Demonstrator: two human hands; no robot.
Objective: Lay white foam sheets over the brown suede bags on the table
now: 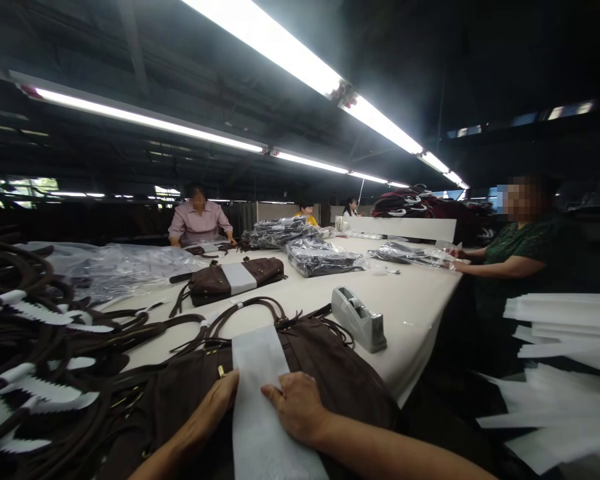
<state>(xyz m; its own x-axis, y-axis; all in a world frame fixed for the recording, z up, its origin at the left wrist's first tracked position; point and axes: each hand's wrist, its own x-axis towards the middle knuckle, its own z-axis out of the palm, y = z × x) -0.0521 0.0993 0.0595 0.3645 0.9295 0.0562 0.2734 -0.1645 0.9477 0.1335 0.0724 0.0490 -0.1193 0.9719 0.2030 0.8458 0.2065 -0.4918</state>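
A dark brown bag (340, 363) lies right in front of me at the table's near edge, its handles stretched out beyond it. A pale white strip (260, 393), paper-like, runs over its middle from the far side towards me. My left hand (220, 400) is closed at the strip's left edge, thumb side up; its other fingers are mostly hidden. On the opposite edge, my right hand (300, 403) has its fingers curled and its thumb pressed on the strip. Just past the bag stands a grey tape dispenser (359, 319).
Brown bags with white toothed pieces on their handles (35, 313) are heaped at left. Another banded brown bag (210, 283), clear plastic bags (115, 263) and wrapped bags (317, 257) lie farther off. White strips (565, 373) hang at right. Co-workers stand around the table (415, 313).
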